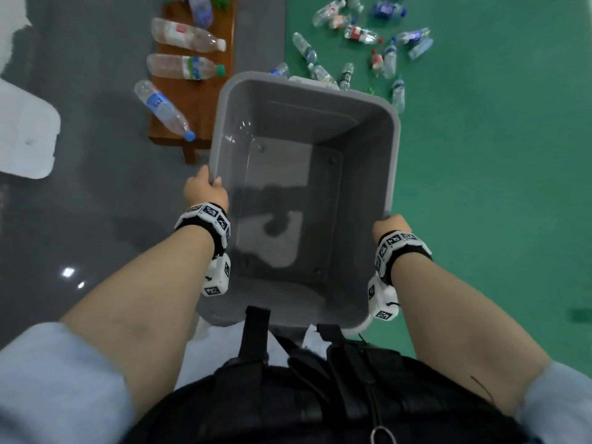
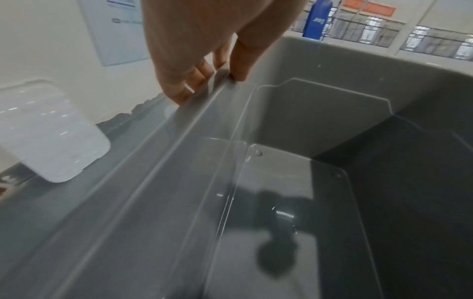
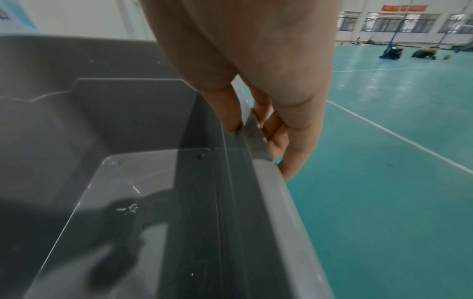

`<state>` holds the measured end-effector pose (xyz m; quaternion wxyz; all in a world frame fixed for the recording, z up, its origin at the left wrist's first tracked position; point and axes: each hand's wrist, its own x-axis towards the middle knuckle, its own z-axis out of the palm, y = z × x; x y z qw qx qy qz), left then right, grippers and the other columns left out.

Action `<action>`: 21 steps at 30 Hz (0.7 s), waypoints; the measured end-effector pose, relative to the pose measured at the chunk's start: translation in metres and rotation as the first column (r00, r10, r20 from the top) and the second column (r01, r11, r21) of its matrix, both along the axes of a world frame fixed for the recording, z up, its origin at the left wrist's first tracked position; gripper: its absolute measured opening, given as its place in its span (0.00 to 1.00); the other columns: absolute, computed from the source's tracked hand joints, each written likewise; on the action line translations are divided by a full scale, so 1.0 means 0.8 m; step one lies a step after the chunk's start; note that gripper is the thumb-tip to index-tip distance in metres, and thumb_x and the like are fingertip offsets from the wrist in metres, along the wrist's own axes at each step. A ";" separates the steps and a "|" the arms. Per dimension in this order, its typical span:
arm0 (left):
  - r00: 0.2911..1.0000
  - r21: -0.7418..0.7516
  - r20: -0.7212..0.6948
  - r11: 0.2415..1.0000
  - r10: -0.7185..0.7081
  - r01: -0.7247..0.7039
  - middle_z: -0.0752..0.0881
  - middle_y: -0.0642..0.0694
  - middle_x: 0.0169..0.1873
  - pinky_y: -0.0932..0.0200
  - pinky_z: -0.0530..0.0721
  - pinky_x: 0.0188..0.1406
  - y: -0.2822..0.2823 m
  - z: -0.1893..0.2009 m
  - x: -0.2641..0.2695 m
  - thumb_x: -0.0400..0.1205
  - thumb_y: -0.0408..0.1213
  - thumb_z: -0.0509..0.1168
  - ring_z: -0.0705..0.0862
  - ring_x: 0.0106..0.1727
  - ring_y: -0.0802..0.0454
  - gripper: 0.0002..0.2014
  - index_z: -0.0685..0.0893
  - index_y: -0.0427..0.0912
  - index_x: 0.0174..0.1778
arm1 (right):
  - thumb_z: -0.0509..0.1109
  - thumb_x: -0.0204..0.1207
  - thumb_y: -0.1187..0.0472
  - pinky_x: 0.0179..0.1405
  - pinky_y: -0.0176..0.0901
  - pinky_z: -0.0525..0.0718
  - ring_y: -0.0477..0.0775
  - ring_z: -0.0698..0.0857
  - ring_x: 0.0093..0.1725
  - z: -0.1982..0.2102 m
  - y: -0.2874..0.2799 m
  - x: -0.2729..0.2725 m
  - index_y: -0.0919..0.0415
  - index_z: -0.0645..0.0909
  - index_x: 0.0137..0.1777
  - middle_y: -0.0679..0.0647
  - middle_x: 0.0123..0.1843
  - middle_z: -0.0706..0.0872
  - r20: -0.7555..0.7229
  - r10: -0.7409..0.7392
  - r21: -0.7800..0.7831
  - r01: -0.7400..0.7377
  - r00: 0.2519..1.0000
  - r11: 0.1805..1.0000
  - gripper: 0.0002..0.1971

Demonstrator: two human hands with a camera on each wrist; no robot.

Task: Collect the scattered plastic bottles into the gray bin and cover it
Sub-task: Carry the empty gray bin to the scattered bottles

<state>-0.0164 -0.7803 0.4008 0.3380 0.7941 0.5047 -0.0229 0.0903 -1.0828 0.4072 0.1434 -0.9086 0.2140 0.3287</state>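
- The gray bin (image 1: 224, 100) hangs in front of the person, held up by both hands, its hollow bare of bottles and its long axis running away from the body.
- The left hand (image 1: 205, 192) grips the bin's left long rim; in the left wrist view its fingers (image 2: 179, 89) curl under the lip while the thumb presses down on top, so they are clamped on the rim.
- The right hand (image 1: 390, 227) grips the right long rim nearer the body; its fingers (image 3: 279, 141) wrap below the lip on the outer side and the thumb lies on the inner face, likewise clamped.
- Beyond the fingertips of both hands, past the bin's far rim, lie the scattered bottles (image 1: 389, 59) on the green floor, ahead and a little toward the right hand.
- More bottles lie on a wooden desk (image 1: 198, 100) ahead of the left fingers, touching or just beside the bin's left wall; the nearest is the blue-capped bottle (image 1: 163, 108), its long axis slanting toward the bin.
- A white lid-like panel (image 1: 25, 133) rests on the gray floor well out to the left of the left hand, likely the cover.
- As I judge it, the bin must be set down near the floor pile before either hand can let go to pick; the left hand is nearer the desk bottles, the right nearer the floor pile.
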 end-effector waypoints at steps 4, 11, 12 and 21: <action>0.998 -0.003 0.030 0.998 -0.064 0.064 0.77 0.33 0.65 0.52 0.72 0.69 -0.028 -0.001 0.072 0.85 0.38 0.58 0.76 0.68 0.36 0.21 0.73 0.42 0.76 | 0.62 0.79 0.64 0.61 0.52 0.81 0.67 0.83 0.63 0.004 -0.030 0.039 0.69 0.75 0.67 0.68 0.65 0.82 0.109 -0.154 -0.017 0.157 0.982 0.987 0.17; 0.968 -0.008 0.001 0.968 -0.250 0.250 0.78 0.33 0.67 0.52 0.71 0.69 -0.040 -0.009 0.209 0.85 0.40 0.58 0.75 0.69 0.36 0.22 0.71 0.40 0.76 | 0.64 0.79 0.64 0.64 0.57 0.80 0.69 0.81 0.64 0.004 -0.054 0.135 0.68 0.75 0.66 0.69 0.66 0.79 0.182 -0.279 -0.038 0.290 0.943 0.956 0.17; 0.957 0.003 0.011 0.957 -0.289 0.289 0.78 0.32 0.66 0.51 0.72 0.69 -0.040 -0.008 0.236 0.85 0.39 0.58 0.76 0.69 0.35 0.21 0.72 0.39 0.76 | 0.64 0.80 0.64 0.64 0.57 0.80 0.69 0.80 0.65 0.006 -0.056 0.153 0.68 0.74 0.67 0.68 0.67 0.79 0.207 -0.298 -0.040 0.312 0.932 0.949 0.17; 0.853 0.060 -0.005 0.851 -0.523 0.522 0.77 0.32 0.67 0.44 0.71 0.70 -0.060 0.025 0.462 0.86 0.37 0.56 0.75 0.69 0.34 0.20 0.71 0.38 0.75 | 0.63 0.79 0.66 0.64 0.54 0.79 0.68 0.80 0.65 0.037 -0.075 0.294 0.67 0.75 0.68 0.68 0.67 0.79 0.242 -0.497 -0.032 0.519 0.833 0.854 0.18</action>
